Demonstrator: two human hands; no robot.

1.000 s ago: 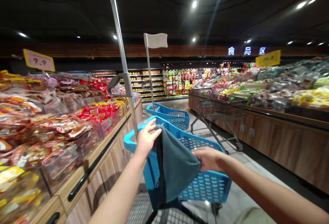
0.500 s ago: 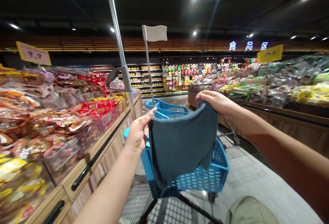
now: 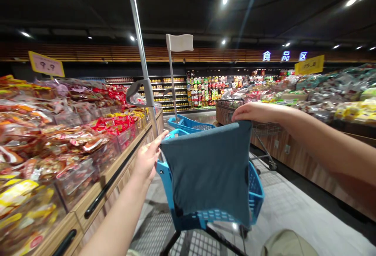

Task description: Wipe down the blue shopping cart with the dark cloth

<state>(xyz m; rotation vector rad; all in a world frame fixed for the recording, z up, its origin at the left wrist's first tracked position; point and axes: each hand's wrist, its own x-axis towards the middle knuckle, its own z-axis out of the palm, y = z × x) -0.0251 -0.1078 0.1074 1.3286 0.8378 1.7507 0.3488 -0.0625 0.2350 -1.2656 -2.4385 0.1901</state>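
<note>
A dark blue-grey cloth (image 3: 208,169) hangs between my hands, its upper edge stretched taut and slanting up to the right. My left hand (image 3: 148,156) pinches its upper left corner. My right hand (image 3: 252,111) grips the upper right corner, fingers folded over the edge. Just behind the cloth stands a blue plastic shopping cart (image 3: 256,193), partly covered by it; perforated walls and dark legs show around it. What the cart's basket holds is hidden.
Wooden bins of packaged food (image 3: 79,138) line the left. A second blue cart (image 3: 190,124) stands ahead, both carts having poles with white flags (image 3: 180,43). On the right are a wire cart (image 3: 230,109) and more bins (image 3: 317,91). Stocked shelves (image 3: 205,87) fill the back.
The cloth's sagging top edge is now pulled straight, and its hanging part is spread flatter. My left hand has moved left and slightly down; my right hand has shifted a little right.
</note>
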